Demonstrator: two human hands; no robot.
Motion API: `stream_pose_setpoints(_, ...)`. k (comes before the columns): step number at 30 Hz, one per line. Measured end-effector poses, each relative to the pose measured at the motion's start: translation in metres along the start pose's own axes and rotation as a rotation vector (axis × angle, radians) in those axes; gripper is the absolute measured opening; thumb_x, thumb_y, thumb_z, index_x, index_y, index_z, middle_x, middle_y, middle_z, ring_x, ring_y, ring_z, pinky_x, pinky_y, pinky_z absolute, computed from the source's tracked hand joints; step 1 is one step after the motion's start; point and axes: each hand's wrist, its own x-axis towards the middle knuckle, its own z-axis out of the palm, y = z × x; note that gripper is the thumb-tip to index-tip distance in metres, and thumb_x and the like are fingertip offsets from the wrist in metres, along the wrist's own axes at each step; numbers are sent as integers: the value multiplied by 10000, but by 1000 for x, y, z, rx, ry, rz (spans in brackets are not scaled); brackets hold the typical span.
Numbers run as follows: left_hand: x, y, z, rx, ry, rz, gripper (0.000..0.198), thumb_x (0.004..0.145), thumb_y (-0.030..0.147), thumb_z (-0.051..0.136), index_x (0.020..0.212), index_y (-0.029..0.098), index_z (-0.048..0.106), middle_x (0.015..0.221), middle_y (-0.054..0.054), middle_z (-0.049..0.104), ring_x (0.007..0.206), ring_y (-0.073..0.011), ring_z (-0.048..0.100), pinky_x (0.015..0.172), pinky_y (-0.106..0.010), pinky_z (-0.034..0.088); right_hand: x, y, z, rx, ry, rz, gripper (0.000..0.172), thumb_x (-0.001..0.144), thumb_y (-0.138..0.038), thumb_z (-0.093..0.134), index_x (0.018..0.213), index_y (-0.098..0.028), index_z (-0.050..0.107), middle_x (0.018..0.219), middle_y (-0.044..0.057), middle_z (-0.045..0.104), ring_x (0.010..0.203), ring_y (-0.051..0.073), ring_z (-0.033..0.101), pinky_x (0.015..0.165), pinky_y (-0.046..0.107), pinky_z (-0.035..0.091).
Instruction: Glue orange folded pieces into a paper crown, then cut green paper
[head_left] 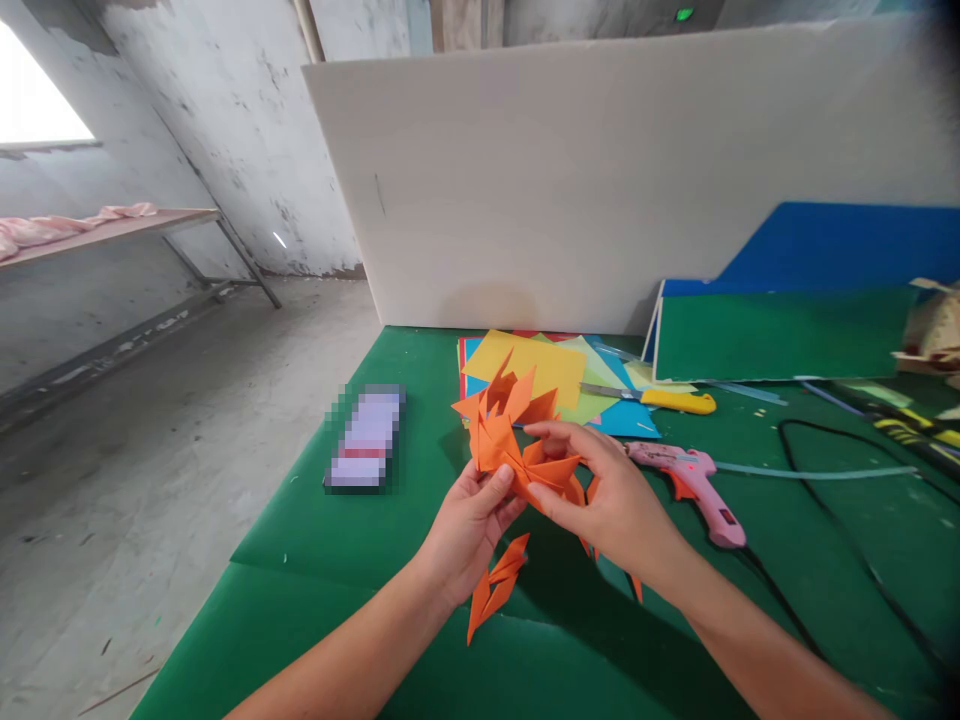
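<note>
Both of my hands hold an orange folded-paper model point(496, 440) with several pointed flaps, a little above the green table. My left hand point(480, 515) grips its lower left side, thumb pressed on the front. On the right side, my right hand point(596, 480) pinches a flap between thumb and fingers. Below my left hand lies a loose orange folded-paper piece point(499, 588). More orange paper points show under my right hand, partly hidden by it.
Behind the model lie coloured paper sheets point(525, 362) and a yellow-handled utility knife point(675, 400). A pink glue gun point(705, 490) with a glue stick and black cord lies at right. A blurred phone point(367, 440) lies left. A white board point(570, 180) stands at the back.
</note>
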Motion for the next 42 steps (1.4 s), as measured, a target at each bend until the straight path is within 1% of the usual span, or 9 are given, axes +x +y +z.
stream_pose_setpoints(9,0,0,0,-26,-47,-30,222,785,187,737,987,163,648,948,-22,695,805,-104,653,744,-216,523,-1,-3,2,-51,71,-52,453,772,-241,625,1211,-328,554,956,9,681,1020,249,593,929,462,424)
stream_pose_setpoints(16,0,2,0,-60,-77,-46,95,816,165,703,889,138,648,939,-32,688,801,-96,648,752,-215,531,-1,-3,2,-54,87,-89,443,787,-207,607,1208,-322,531,997,10,678,1008,233,601,967,483,405)
stream_pose_setpoints(20,1,0,-1,-89,-61,-60,123,800,122,707,911,129,655,914,-36,680,788,-93,645,771,-211,529,0,-1,3,-57,119,-102,453,791,-203,607,1220,-310,509,1078,32,670,1018,230,605,970,481,410)
stream_pose_setpoints(22,2,-1,-3,-95,-56,-73,137,787,105,714,912,123,660,882,-30,673,763,-86,638,788,-211,525,0,-1,3,-70,139,-111,447,792,-207,610,1215,-308,509,1050,32,676,1016,236,609,964,484,410)
stream_pose_setpoints(26,3,-5,-5,-59,-75,-98,95,800,152,717,874,113,670,856,-43,673,783,-101,635,834,-236,514,-1,-2,3,-132,150,-127,445,793,-214,614,1214,-312,508,937,11,688,1006,252,612,962,500,384)
stream_pose_setpoints(29,4,-5,-7,-45,-75,-106,93,806,170,714,875,121,677,881,-52,684,801,-112,633,838,-252,506,-1,-1,4,-144,130,-129,455,791,-244,630,1219,-316,495,989,10,689,1024,249,602,970,486,368)
stream_pose_setpoints(32,6,-1,-9,-47,-78,-117,117,822,175,695,927,126,680,941,-66,688,814,-118,634,803,-251,505,1,1,2,-164,106,-128,496,783,-307,661,1241,-318,470,1052,15,677,1032,252,589,976,479,348)
stream_pose_setpoints(36,11,7,-14,-27,-56,-117,77,827,162,679,889,116,676,877,-67,674,745,-116,619,719,-245,503,4,4,-5,-259,82,-156,604,768,-359,694,1302,-327,415,1086,16,673,1044,271,564,960,491,307)
stream_pose_setpoints(42,22,18,-22,32,-71,-101,126,803,180,710,901,110,675,860,-62,659,670,-95,584,630,-212,467,4,10,-8,-393,22,-192,586,795,-189,639,1319,-321,412,1097,14,670,979,261,552,831,429,365)
